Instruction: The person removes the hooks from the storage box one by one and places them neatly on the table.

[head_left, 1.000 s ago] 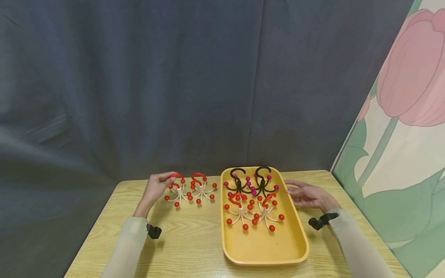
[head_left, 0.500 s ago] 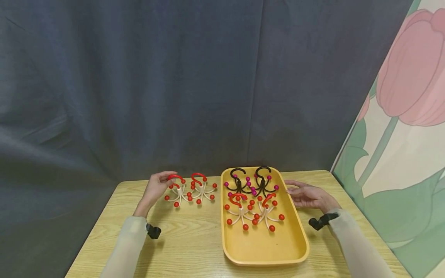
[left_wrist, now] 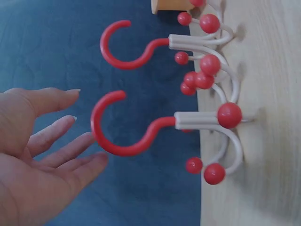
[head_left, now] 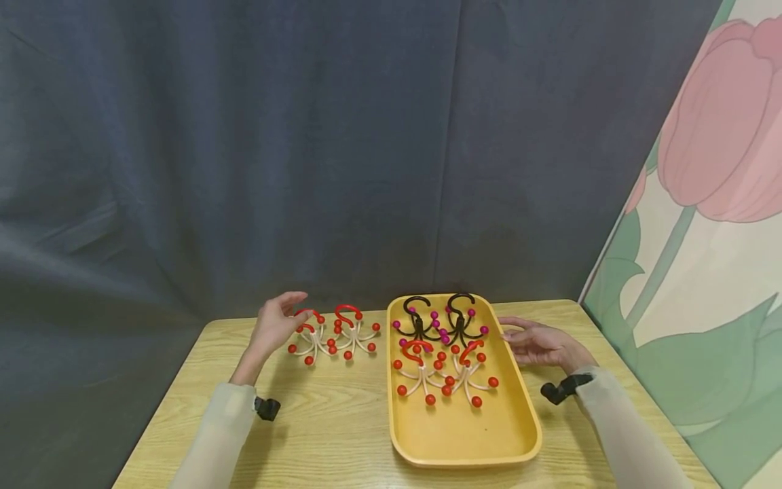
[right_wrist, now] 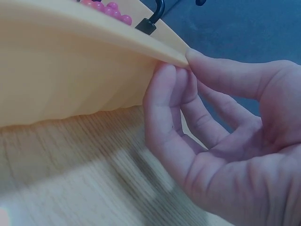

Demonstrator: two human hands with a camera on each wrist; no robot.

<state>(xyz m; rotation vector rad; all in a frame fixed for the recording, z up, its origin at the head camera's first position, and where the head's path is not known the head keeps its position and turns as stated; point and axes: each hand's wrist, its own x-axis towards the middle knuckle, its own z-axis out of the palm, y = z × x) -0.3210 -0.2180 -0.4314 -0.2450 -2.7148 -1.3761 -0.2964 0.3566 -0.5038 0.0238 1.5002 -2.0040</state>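
My left hand (head_left: pixel 276 326) is beside the red hook of a white multi-arm hanger (left_wrist: pixel 134 127) with red ball tips, which stands on the table. In the left wrist view, thumb and fingers are spread apart around the hook's curve and hold nothing. A matching red-and-white hanger (head_left: pixel 354 333) stands just to its right. My right hand (head_left: pixel 544 346) pinches the right rim of a yellow tray (head_left: pixel 464 438) between thumb and curled fingers. Inside the tray stand two black hangers (head_left: pixel 419 327) with magenta balls at the back and two red-and-white hangers (head_left: pixel 423 370) in front of them.
The wooden table (head_left: pixel 330 428) ends at a dark curtain (head_left: pixel 330 170) behind the hangers. To the right rises a wall panel (head_left: pixel 715 272) painted with a pink tulip. Each wrist wears a black camera mount (head_left: pixel 267 407).
The left fingers have parted from the red hook and opened, the hand drawing slightly back to the left. That hanger remains standing. The right hand stays on the tray rim.
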